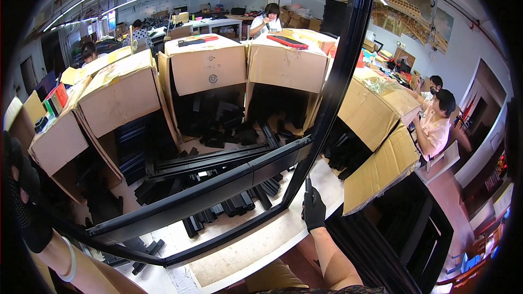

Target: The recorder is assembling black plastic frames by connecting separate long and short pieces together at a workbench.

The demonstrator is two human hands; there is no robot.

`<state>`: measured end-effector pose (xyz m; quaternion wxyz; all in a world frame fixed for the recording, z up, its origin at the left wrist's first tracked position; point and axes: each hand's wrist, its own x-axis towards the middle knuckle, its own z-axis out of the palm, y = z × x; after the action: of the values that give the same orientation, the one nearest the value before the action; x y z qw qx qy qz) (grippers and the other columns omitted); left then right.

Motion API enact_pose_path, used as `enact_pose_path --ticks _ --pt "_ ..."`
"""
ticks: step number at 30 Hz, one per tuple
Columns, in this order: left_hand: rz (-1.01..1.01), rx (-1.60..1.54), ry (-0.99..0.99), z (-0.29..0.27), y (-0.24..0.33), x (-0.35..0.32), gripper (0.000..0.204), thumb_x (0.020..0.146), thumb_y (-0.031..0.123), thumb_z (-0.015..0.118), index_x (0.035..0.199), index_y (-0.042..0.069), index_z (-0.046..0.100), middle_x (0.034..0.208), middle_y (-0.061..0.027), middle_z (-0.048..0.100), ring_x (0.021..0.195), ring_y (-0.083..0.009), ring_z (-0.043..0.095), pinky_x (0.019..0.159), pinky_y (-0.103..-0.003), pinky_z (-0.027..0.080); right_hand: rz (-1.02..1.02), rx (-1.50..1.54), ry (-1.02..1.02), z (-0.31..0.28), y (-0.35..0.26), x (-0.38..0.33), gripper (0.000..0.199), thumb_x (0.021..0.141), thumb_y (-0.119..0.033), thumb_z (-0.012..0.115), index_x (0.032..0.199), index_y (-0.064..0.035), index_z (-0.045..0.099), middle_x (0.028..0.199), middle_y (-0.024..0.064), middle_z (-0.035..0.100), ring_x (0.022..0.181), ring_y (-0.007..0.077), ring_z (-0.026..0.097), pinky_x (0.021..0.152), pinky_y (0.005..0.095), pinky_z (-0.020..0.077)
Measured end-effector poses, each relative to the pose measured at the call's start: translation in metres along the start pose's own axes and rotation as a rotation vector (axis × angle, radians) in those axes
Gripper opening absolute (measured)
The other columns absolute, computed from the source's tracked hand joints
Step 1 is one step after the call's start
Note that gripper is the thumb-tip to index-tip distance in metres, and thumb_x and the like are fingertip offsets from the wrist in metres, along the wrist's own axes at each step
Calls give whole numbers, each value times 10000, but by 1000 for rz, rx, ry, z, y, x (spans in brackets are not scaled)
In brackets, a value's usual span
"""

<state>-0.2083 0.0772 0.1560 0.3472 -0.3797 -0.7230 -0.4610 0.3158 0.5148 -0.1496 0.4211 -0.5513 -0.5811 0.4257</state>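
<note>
A large black rectangular frame (327, 87) stands tilted over the workbench, with a wide black crossbar (218, 182) running across it. My left hand (22, 196), in a black glove, grips the frame's left side at the picture's edge. My right hand (313, 209), also black-gloved, is closed on a thin dark tool (308, 185) held against the frame's right bar near the crossbar joint. Several black profile pieces (218, 207) lie on the white bench (261, 245) under the frame.
Open cardboard boxes (210, 65) full of black parts line the back of the bench, with another box (381, 163) at the right. Black frames (414, 234) lean beside my right side. Other people sit at far tables and at the right.
</note>
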Motion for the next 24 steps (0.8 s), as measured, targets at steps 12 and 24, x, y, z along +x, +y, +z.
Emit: enact_pose_path --ticks 12,24 --pt "-130 -1001 -308 31 155 19 192 1017 274 424 962 102 488 832 -44 518 634 -106 468 563 -223 353 28 -1 1 -1 -4 -1 401 963 -367 516 1270 -109 529 606 28 551 431 123 544 419 290 460" --pt "-94 -1257 -395 41 196 25 267 1012 335 443 870 110 473 694 -16 486 438 -89 439 371 -206 349 -19 -14 -17 2 -6 -3 420 962 -388 510 1262 -95 531 606 33 552 431 131 547 424 289 461"
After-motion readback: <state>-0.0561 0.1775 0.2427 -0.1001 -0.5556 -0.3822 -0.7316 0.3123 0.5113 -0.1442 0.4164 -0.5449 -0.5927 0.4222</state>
